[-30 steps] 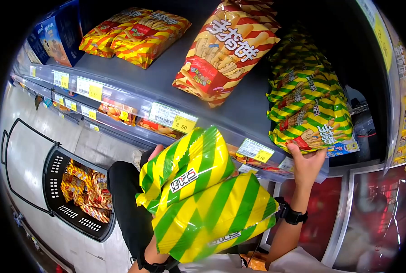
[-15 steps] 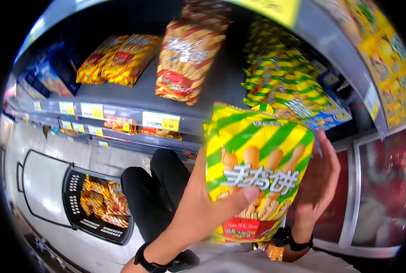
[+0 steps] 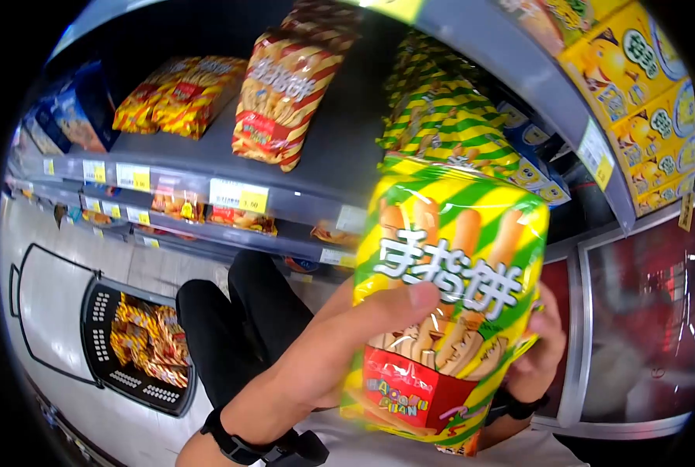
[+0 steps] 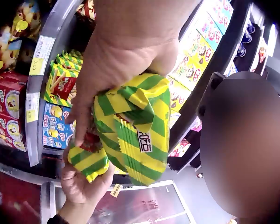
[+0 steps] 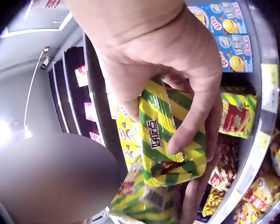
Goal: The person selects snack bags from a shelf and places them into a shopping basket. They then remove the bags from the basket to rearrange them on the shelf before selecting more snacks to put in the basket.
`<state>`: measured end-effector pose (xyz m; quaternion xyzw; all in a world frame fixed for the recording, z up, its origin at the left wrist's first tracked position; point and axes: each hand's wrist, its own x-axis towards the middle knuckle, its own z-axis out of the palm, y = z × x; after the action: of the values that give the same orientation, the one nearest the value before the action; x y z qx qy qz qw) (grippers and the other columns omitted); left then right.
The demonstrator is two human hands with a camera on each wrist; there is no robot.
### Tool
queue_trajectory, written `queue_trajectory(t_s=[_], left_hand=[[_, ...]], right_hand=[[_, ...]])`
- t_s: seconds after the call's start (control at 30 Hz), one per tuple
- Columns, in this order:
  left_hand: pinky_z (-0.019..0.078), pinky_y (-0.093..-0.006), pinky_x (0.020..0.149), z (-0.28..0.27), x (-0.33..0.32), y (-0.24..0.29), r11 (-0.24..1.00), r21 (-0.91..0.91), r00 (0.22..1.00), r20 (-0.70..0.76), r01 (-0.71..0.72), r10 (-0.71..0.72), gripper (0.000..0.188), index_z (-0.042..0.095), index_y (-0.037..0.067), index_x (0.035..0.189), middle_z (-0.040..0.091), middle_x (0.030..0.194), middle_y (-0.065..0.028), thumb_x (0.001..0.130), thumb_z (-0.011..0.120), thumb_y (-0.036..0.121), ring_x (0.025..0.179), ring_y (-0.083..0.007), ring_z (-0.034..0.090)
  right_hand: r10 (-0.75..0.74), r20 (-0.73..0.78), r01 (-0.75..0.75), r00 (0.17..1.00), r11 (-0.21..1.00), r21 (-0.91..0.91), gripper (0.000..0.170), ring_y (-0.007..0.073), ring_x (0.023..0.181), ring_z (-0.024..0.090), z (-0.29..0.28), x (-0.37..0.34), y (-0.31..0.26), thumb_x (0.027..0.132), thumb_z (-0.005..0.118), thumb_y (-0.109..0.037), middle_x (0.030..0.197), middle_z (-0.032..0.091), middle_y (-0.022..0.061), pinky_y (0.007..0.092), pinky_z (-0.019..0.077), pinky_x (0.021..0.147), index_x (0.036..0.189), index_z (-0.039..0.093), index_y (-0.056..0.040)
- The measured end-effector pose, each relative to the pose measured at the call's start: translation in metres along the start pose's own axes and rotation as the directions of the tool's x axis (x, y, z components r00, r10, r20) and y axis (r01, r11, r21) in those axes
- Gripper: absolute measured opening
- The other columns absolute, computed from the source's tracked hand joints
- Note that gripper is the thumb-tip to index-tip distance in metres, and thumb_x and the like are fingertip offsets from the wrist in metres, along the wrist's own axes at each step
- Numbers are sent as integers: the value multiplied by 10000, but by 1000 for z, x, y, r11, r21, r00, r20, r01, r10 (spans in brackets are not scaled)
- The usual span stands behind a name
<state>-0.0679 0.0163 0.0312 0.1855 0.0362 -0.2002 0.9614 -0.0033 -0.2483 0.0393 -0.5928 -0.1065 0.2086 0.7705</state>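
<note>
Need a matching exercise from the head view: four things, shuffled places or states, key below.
1. basket
2. left hand
3. front red-and-cream packet
4. yellow boxes

A. at the far right of the view
B. thumb across the front of a green-and-yellow bag
C. on the floor, with snack bags inside
D. on the shelf, left of the shelved green-and-yellow bags

Pairs: 1-C, 2-B, 3-D, 4-A

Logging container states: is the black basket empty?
Not empty: the black basket holds several yellow and red snack packs, visible through its open top in the head view.
</note>
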Motion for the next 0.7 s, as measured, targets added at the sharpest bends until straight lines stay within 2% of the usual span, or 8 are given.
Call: queue_trajectory(t_s=[0.07,0.13,0.2,0.3,0.33,0.47,0.53,0.7], left_hand=[[528,-336,898,-3,0,-5,993,65,993,70,-98,94,524,447,-16,1337,621,1225,-131,930,635,256,1067,-198,641],[531,-322,879,-2,-5,0,994,50,995,37,-94,92,499,464,-9,1321,630,1200,-116,935,628,262,1063,-182,637],[535,-319,867,-5,-8,5,990,-109,994,-63,-90,84,480,476,-5,1305,640,1163,-108,936,626,265,1031,-177,649],[544,-338,877,-25,-3,7,986,-110,992,-50,-122,117,471,492,-4,1296,647,1161,-123,937,611,275,1021,-194,662],[547,-355,892,-30,-1,7,988,-88,991,-59,-127,122,472,506,-10,1295,647,1182,-137,941,592,290,1044,-212,663],[556,-342,868,-34,10,4,974,-69,977,-23,-215,214,481,489,-3,1295,639,1193,-121,916,652,246,1024,-197,670],[555,-334,863,-41,20,3,977,-61,979,-22,-205,204,500,481,1,1300,634,1199,-119,901,679,229,1021,-193,669],[556,-329,838,-43,45,0,985,4,984,-22,-175,175,494,497,13,1283,644,1161,-108,894,685,254,999,-181,669]], right_hand=[[-51,-19,50,999,999,-10,580,293,1016,675,-6,8,-11,834,617,-248,1165,650,215,409,552,895,1317,493,50],[-37,-24,40,999,993,112,548,326,1051,655,-25,13,-22,913,542,-367,1255,606,217,466,547,890,1295,510,25],[-124,-142,154,982,962,223,493,333,1017,636,-40,19,-41,950,484,-390,1226,612,192,472,545,795,1265,534,-15],[-253,-464,301,849,953,31,421,288,848,570,-25,49,-55,970,454,-380,1076,616,131,364,444,598,1202,560,-46],[-196,-139,203,971,978,42,442,261,1138,586,-66,54,-63,958,526,-329,1277,602,111,424,492,943,1307,539,-59],[-280,-90,285,956,958,45,410,307,1214,545,-70,103,-76,1012,439,-264,1365,534,147,482,465,1025,1364,484,-58],[-332,-140,329,933,943,-41,442,295,1270,498,-65,134,-79,999,514,-264,1416,487,125,474,454,1039,1387,461,-61],[-244,60,245,968,970,-6,421,290,1286,479,-73,187,-102,1001,530,-217,1425,476,128,468,444,1056,1381,465,-49]])
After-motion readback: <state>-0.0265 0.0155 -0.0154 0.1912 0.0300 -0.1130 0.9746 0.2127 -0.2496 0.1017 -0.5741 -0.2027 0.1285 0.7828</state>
